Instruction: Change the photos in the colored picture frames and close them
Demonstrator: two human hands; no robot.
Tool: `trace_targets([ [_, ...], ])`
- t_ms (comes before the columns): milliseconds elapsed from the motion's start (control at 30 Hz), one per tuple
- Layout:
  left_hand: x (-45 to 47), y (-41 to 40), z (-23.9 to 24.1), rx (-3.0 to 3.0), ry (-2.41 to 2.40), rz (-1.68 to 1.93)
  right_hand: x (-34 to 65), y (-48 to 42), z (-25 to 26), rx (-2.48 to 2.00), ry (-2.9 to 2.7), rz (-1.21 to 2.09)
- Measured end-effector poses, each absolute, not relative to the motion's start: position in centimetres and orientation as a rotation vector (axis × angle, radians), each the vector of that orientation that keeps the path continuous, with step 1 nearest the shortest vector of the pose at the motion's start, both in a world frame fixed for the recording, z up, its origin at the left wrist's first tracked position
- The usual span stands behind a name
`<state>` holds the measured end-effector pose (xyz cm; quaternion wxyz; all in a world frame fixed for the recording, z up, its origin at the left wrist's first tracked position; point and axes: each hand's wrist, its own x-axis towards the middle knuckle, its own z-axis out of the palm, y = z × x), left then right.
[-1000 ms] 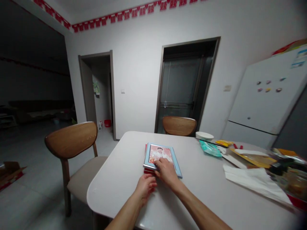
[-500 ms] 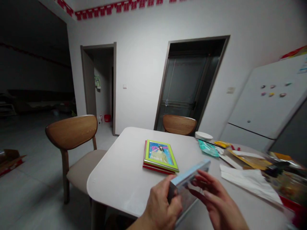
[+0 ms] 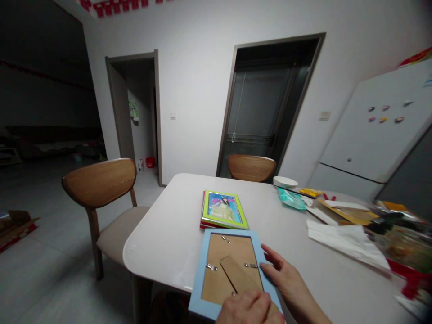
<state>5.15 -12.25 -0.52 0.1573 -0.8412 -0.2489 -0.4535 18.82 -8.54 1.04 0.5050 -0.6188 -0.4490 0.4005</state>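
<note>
A light-blue picture frame (image 3: 199, 281) lies back side up at the near edge of the table, with its brown backing board, metal clips and a slanted cardboard stand showing. My left hand (image 3: 249, 308) is curled over the lower part of the back, covering the bottom of the stand; its fingertips are partly cut off by the picture's edge. At the frame's right side, my right hand (image 3: 285, 276) holds the edge with thumb and fingers. Just beyond is a lime-green picture frame (image 3: 243, 215) with a picture of a figure in a pale dress, stacked on a red one.
On the right of the white table (image 3: 162, 243) are white paper (image 3: 347, 240), a teal packet (image 3: 290, 199), a white bowl (image 3: 285, 182) and assorted packaging. One wooden chair (image 3: 101, 184) stands at the left, another chair (image 3: 251, 167) at the far side.
The blue frame has been tipped from a raised, edge-on pose to lying back side up. My left hand has shifted down onto its lower back, and my right hand has come to its side edge.
</note>
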Motion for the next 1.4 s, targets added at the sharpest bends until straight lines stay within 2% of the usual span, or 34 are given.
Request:
trace_targets([
  [233,5.1,-11.8,-3.5,-2.670,-0.738,-0.938,18.1,-6.2,-1.9,-1.685,-1.549,0.591],
  [433,1.2,-11.2,-0.7,-3.151,-0.948,-0.742,17.6,-6.4,-2.0,-1.720,-1.822,0.208],
  [567,-2.5,-8.7,-0.2,-2.909,-1.673,-0.878,16.9,-6.8,-1.5,-1.744,-1.935,0.244],
  [667,-4.0,-6.9,-1.2,-2.847,-1.883,-0.971,16.4,-7.1,-1.4,-1.790,-1.976,0.243],
  [1100,-4.0,-5.5,-2.0,-2.943,-1.911,-1.181,16.3,-6.8,-1.4,-1.838,-2.033,0.101],
  [1400,-4.5,-5.9,-2.0,-3.018,-1.887,-1.014,15.0,-4.6,-0.4,-1.694,-2.120,0.030],
])
